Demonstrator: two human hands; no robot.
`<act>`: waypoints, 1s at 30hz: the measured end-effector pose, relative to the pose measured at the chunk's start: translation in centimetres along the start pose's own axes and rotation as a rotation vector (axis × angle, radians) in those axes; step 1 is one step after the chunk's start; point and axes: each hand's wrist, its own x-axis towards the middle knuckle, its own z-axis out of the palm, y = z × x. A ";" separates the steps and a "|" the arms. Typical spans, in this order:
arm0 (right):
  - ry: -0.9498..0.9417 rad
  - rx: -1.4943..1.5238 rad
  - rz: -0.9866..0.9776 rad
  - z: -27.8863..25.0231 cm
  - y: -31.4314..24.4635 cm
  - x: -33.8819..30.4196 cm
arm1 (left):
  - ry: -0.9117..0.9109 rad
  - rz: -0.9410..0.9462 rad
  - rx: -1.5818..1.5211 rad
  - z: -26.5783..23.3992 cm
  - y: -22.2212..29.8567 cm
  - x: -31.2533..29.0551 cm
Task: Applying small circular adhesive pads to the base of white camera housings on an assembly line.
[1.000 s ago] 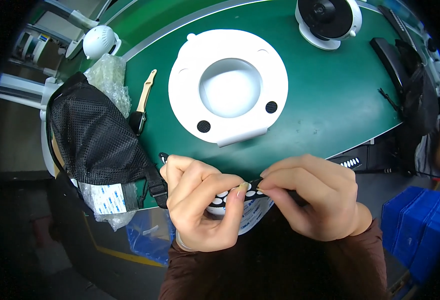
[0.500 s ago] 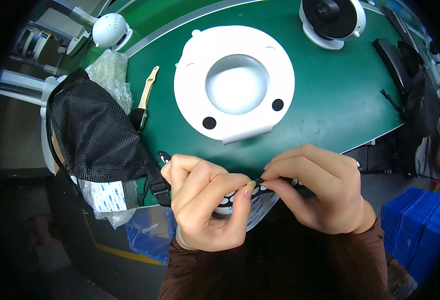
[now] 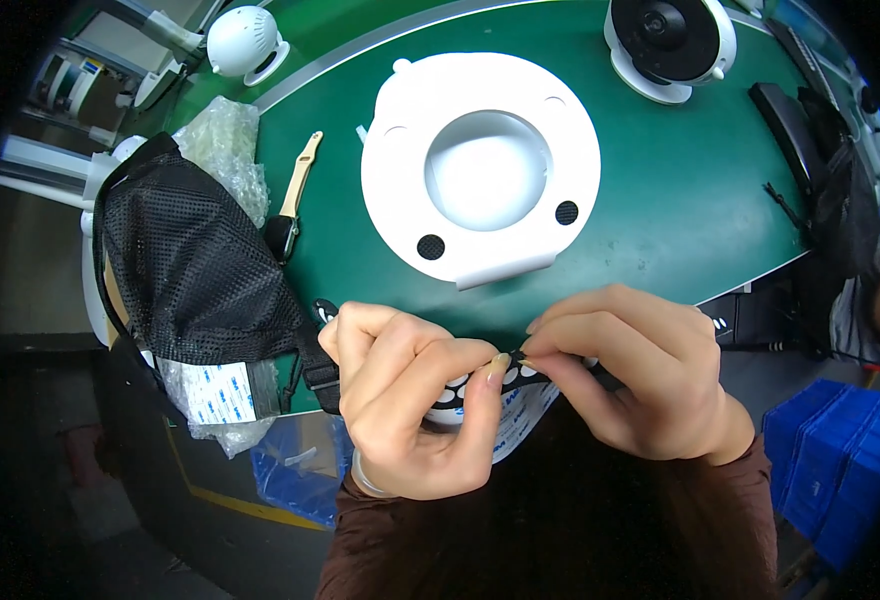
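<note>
My left hand (image 3: 410, 400) is closed, with thumb and forefinger pinching a black strip with white round spots (image 3: 528, 374). My right hand (image 3: 645, 375) pinches at the strip's upper edge, its fingertips close to the left thumb. Whether a small piece is lifted between the fingertips is too fine to tell. Below the strip curls its pale backing with blue print (image 3: 522, 420). Beyond my hands lies a white round housing (image 3: 390, 195) with a wide hollow in its middle. Two round black textured pads sit on its near side; two faint round outlines mark its far side.
At the left lie a black mesh bag (image 3: 195, 260), bubble wrap (image 3: 225, 150), a watch with a beige strap (image 3: 295, 195) and a clear packet (image 3: 222, 392). White round-headed devices stand at far left (image 3: 243, 42) and far right (image 3: 665, 40). Blue bins (image 3: 835, 460) are below right.
The white housing appears slightly further right in the view. Both hands stay pinched at the strip, the right shifted a little upward.
</note>
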 end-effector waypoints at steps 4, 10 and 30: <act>-0.022 -0.061 -0.039 -0.1 -0.1 0.1 | 0.008 -0.001 -0.002 0.1 -0.2 0.1; 0.024 -0.068 -0.067 0.6 0.6 0.2 | 0.013 0.001 -0.001 0.1 -0.5 0.3; 0.147 0.091 0.330 -3.1 1.8 6.5 | 0.008 -0.015 -0.001 0.6 -1.6 0.9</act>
